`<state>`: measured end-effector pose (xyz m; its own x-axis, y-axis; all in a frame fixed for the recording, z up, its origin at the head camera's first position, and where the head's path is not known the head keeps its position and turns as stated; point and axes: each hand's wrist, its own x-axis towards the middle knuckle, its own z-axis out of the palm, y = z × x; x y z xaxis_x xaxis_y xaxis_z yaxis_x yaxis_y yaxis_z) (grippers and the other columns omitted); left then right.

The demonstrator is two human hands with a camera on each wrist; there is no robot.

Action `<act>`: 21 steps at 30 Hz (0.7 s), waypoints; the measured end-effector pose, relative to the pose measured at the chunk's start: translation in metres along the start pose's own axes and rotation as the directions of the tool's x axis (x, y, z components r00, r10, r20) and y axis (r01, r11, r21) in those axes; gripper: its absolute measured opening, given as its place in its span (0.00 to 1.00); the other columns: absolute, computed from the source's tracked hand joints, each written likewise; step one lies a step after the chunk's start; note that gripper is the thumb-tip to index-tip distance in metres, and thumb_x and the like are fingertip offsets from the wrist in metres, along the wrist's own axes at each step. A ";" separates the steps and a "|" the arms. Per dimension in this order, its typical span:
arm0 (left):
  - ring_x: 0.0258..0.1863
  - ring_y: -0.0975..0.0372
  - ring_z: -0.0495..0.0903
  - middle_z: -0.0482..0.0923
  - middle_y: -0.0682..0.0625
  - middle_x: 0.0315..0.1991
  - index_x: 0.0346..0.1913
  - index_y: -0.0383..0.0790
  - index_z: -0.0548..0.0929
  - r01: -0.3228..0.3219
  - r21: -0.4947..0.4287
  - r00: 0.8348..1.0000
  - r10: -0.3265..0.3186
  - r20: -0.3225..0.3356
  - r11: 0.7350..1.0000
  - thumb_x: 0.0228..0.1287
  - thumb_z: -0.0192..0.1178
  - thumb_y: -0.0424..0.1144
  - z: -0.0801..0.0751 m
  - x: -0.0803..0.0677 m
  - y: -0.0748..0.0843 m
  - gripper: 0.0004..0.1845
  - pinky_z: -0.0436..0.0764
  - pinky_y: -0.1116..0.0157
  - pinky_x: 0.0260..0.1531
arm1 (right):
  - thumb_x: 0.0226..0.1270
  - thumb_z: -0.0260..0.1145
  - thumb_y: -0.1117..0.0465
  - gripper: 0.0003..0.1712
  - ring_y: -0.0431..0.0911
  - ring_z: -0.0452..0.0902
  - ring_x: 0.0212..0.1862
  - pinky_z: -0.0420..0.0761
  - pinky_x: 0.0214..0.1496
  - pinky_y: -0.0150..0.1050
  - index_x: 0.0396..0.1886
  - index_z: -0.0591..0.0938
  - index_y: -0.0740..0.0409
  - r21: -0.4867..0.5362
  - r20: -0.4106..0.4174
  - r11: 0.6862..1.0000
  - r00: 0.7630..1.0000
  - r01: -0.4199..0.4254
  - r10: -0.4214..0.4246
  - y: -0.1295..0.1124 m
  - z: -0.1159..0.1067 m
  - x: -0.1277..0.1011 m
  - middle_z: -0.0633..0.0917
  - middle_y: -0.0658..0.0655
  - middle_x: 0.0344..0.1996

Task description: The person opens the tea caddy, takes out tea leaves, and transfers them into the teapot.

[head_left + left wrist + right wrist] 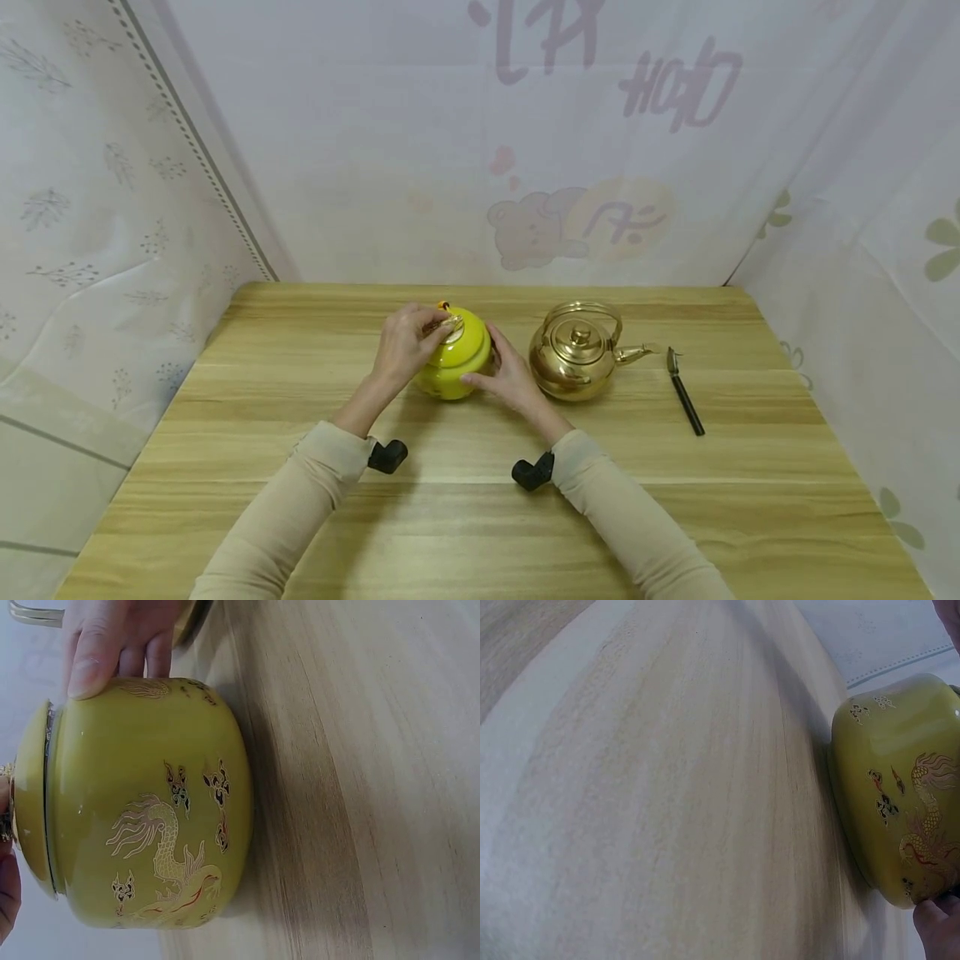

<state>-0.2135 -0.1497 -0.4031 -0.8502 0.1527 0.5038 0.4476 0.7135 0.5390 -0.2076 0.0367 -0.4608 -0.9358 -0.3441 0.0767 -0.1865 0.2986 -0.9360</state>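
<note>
A yellow lidded jar [446,385] with gold dragon and cloud designs stands upright on the table. My left hand [405,342] pinches the gold knob of its lid [31,799]. In the left wrist view, a thin dark gap runs between lid and body, and the lid sits slightly tilted. My right hand [516,379] holds the jar's right side, its thumb on the near face and its fingers around the far side. Only a fingertip and part of a thumb show in the right wrist view beside the jar [896,795].
A shiny gold kettle [573,367] stands just right of my right hand, its spout pointing right. Farther right lies a black-handled tool [686,404] with a metal head. A printed cloth [390,167] hangs behind the wooden table [450,517].
</note>
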 end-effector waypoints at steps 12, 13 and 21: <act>0.26 0.58 0.75 0.82 0.44 0.31 0.38 0.36 0.87 0.000 0.040 0.999 -0.002 0.041 0.999 0.57 0.67 0.37 -0.002 0.002 0.002 0.09 0.74 0.66 0.24 | 0.51 0.75 0.57 0.57 0.48 0.54 0.72 0.58 0.73 0.42 0.75 0.50 0.55 0.011 -0.008 1.000 1.000 -0.010 0.010 0.009 0.002 0.005 0.58 0.58 0.72; 0.25 0.58 0.75 0.82 0.44 0.31 0.38 0.36 0.87 -0.002 0.042 0.999 0.001 0.041 0.999 0.57 0.67 0.37 -0.002 0.002 0.002 0.09 0.73 0.66 0.24 | 0.51 0.75 0.58 0.57 0.48 0.53 0.72 0.58 0.73 0.42 0.75 0.50 0.56 0.018 -0.005 1.000 1.000 -0.009 0.009 0.009 0.002 0.005 0.57 0.58 0.72; 0.24 0.59 0.73 0.82 0.45 0.30 0.38 0.37 0.88 0.001 0.040 0.999 -0.002 0.032 0.999 0.56 0.67 0.38 0.000 0.001 0.000 0.09 0.71 0.67 0.23 | 0.51 0.75 0.59 0.57 0.49 0.52 0.72 0.57 0.73 0.43 0.75 0.49 0.57 0.025 -0.003 1.000 1.000 -0.008 0.008 0.010 0.003 0.006 0.56 0.59 0.73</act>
<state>-0.2150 -0.1498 -0.4027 -0.8596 0.1725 0.4810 0.4350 0.7408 0.5118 -0.2139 0.0354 -0.4705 -0.9380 -0.3395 0.0705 -0.1721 0.2791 -0.9447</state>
